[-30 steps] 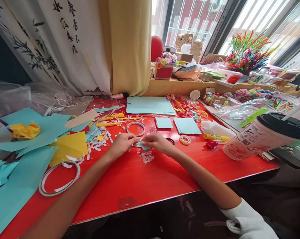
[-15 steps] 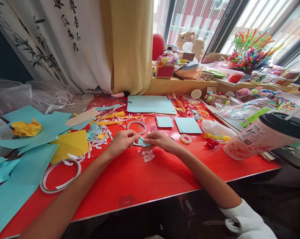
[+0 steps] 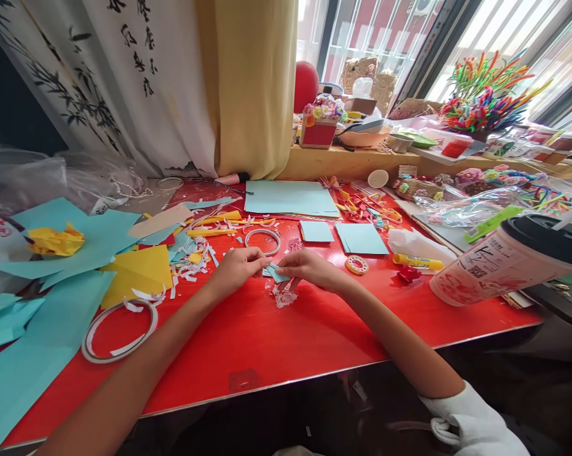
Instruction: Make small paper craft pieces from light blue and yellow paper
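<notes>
Between my two hands is a small folded piece of light blue paper. The fingers of my left hand are pinched together at its left edge. My right hand grips the paper from the right, thumb and fingertips on it. Just behind the hands lies a roll of tape. Under and in front of the paper is a crumpled clear scrap. Two small stacks of blue paper squares, a left one and a right one, lie beyond my right hand.
On the red table lie a large tape roll, yellow paper, paper scraps, large blue sheets and a small tape roll. A yellow glue stick and a large drink cup stand to the right.
The whole view has shifted slightly, moving things a little to the right. My fingers have shifted slightly on the blue paper, and more of it shows between the hands.
</notes>
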